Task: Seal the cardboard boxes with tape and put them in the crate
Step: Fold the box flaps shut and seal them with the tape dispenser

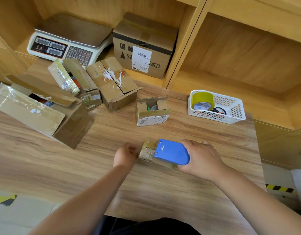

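My right hand (201,160) grips a blue tape dispenser (171,151) just above the wooden table (163,192). My left hand (125,154) pinches the crinkled free end of the tape (147,150) at the dispenser's mouth. A small open cardboard box (152,111) with a white label stands behind the dispenser. Further left are a closed box with torn tape (112,83), an open box with raised flaps (73,77) and a large open box (43,112). No crate is in view.
A white plastic basket (234,107) at the right holds a yellow tape roll (203,100) and scissors. On the wooden shelf behind stand a weighing scale (68,41) and a sealed labelled box (143,46). Hazard tape marks the floor.
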